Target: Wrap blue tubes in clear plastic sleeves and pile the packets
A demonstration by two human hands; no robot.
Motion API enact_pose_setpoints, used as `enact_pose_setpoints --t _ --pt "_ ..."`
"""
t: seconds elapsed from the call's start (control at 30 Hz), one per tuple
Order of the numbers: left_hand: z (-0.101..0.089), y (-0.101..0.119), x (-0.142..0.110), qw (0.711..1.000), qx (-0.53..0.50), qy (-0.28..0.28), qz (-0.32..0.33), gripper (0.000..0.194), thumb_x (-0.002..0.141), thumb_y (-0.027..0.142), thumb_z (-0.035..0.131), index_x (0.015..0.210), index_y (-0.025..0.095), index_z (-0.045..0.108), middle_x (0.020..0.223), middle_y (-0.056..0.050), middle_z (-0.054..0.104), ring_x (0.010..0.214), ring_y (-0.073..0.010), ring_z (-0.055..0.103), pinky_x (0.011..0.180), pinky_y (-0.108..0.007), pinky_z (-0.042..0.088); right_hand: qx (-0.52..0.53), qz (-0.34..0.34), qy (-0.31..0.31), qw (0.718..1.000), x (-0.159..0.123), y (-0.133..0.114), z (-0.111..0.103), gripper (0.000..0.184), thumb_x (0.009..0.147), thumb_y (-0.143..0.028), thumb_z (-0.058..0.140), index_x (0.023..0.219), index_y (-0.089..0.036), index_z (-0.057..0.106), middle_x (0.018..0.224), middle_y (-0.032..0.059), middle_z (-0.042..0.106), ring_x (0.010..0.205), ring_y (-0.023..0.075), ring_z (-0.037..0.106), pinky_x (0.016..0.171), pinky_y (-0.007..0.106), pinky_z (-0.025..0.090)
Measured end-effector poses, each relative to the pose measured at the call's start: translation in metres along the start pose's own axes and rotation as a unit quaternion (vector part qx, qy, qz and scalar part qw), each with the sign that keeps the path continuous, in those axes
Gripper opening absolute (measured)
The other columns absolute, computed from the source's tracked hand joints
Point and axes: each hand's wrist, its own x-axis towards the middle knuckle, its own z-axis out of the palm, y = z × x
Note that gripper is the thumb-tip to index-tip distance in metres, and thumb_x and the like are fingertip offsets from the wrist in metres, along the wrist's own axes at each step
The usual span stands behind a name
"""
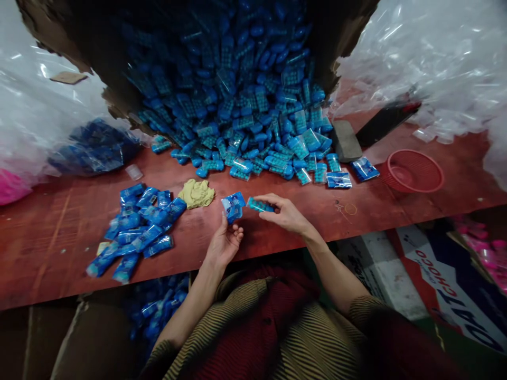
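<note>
Between the fingers of my left hand (225,243) is a blue printed sleeve (234,206), held up above the red table. My right hand (287,214) grips a small clear container of blue-green beads (260,205) by its side, one end pointing at the sleeve. A narrow gap seems to lie between the two. To the left, a heap of blue sleeved packs (137,227) covers part of the table. Beyond my hands, many blue-capped bead containers (245,142) spill out of a large torn carton (75,47).
A crumpled yellow cloth (197,193) lies left of my hands. At the right stand a red plastic basket (414,171), a grey block (346,141) and flat blue sleeves (364,169). Clear plastic bags (428,58) flank the carton. Printed boxes (439,279) sit below the table edge.
</note>
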Motion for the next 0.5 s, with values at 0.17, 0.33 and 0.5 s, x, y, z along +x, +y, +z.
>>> enact_pose_setpoints --t 0.17,0.33,0.5 --pt "-0.002 -0.003 0.002 0.999 0.022 -0.015 0.021 0.029 0.091 0.025 0.043 0.068 0.014 0.055 0.051 -0.001 0.053 0.048 -0.0116 0.057 0.045 -0.02 0.049 0.011 -0.057 -0.057 0.997 -0.009 -0.016 -0.004 0.034 0.077 -0.014 0.06 0.11 -0.022 0.065 0.105 0.004 0.065 0.099 0.0165 0.059 0.091 0.035 0.044" --pt "-0.007 -0.005 0.004 0.997 0.04 -0.052 0.034 0.023 0.089 0.026 0.047 0.072 0.014 0.056 0.052 -0.001 0.055 0.05 -0.0127 0.059 0.046 -0.021 0.051 -0.043 -0.084 -0.105 0.99 -0.004 -0.016 -0.007 0.037 0.077 -0.012 0.06 0.112 -0.022 0.064 0.109 0.0051 0.065 0.101 0.0173 0.057 0.092 0.037 0.044" --pt "-0.011 -0.005 0.005 0.997 0.045 -0.058 0.037 0.024 0.088 0.027 0.05 0.07 0.014 0.057 0.051 -0.001 0.055 0.05 -0.0128 0.06 0.047 -0.021 0.052 -0.111 -0.103 -0.112 0.982 -0.006 -0.021 -0.007 0.038 0.078 -0.011 0.059 0.114 -0.021 0.063 0.11 0.0056 0.064 0.101 0.0181 0.056 0.091 0.039 0.043"
